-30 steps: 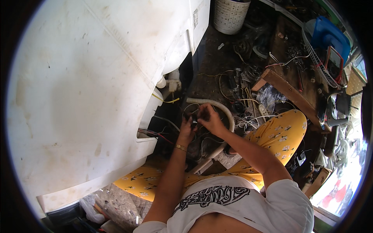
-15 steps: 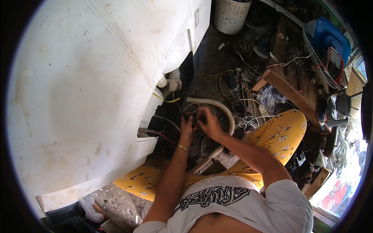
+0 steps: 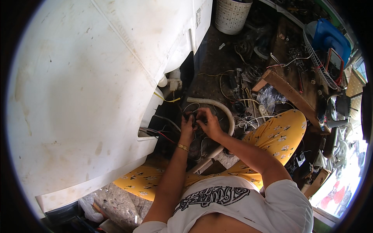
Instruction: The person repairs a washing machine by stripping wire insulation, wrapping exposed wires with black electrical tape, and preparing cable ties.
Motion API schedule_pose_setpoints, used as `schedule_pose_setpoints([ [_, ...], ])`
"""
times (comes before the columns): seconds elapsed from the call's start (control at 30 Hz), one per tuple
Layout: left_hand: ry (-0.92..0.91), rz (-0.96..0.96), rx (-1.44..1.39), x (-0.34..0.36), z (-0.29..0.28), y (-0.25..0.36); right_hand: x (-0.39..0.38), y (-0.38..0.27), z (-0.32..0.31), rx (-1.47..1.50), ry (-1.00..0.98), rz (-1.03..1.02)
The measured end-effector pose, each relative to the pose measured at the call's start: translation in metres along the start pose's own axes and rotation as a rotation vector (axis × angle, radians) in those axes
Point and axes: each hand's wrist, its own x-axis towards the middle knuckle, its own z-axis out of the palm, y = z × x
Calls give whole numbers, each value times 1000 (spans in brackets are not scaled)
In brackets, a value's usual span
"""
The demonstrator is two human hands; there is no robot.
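My left hand (image 3: 187, 127), with a gold band at its wrist, is closed around a small dark piece (image 3: 193, 116) whose kind I cannot make out. Close against it, my right hand (image 3: 210, 125) has its thumb and fingers bent together at the same piece; its fingertips are partly hidden. A thin pale wire (image 3: 192, 104) loops just above both hands. Left of them is the open underside of a large white plastic housing (image 3: 89, 101). From it come a yellow wire (image 3: 170, 101), grey wires (image 3: 166, 119) and a red wire (image 3: 166, 137).
A ribbed grey hose (image 3: 230, 116) curves around the right of my hands. Tangled white cords (image 3: 248, 121) and a power strip (image 3: 262, 110) lie near my right knee. Beyond stand a low wooden bench (image 3: 289, 90) holding a meter (image 3: 334, 64), and a white basket (image 3: 232, 16).
My right hand's fingers have shifted very slightly at the small dark piece. My left hand stays where it was, and the housing and wires look the same.
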Motion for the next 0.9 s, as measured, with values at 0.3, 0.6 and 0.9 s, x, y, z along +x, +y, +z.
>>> schedule_pose_setpoints([
  [0.3, 16, 3, 6, -3, 9, 6, 0, 1, -1, 17, 32, -24],
  [0.6, -29, -4, -64, -2, 5, 3, 2, 2, -2, -96, -9, -80],
  [0.9, -51, -36, -100, -2, 5, 3, -1, -2, 0, 77, -6, 24],
])
